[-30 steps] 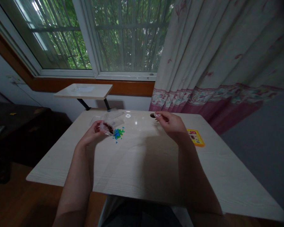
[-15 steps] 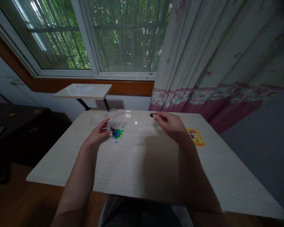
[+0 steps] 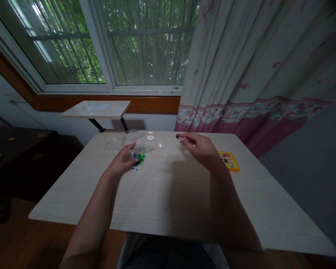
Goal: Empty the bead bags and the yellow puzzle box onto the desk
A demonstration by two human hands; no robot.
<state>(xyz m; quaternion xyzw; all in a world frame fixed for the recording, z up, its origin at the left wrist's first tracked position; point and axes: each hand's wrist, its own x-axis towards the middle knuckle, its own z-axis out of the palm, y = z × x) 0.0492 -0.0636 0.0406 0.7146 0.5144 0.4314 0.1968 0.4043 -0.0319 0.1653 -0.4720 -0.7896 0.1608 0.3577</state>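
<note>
My left hand is closed around a small clear plastic box, tilted over the table. Below and beside it lies a pile of small green and blue pieces, with a few dark and blue bits scattered at its near edge. The hand covers part of the box and of the pile. Over to the right, my right hand pinches a small dark round object between thumb and fingers, above the far part of the table. Its kind is too small to make out.
Clear plastic containers or lids lie behind my left hand. A yellow flat box lies beside my right forearm. A small raised shelf stands at the table's back left. A white ring sits near the back edge.
My left hand has shifted right with the clear box, now over the pile of pieces. Dark pieces seen at the box's mouth are mostly hidden now. My right hand stays nearly still.
</note>
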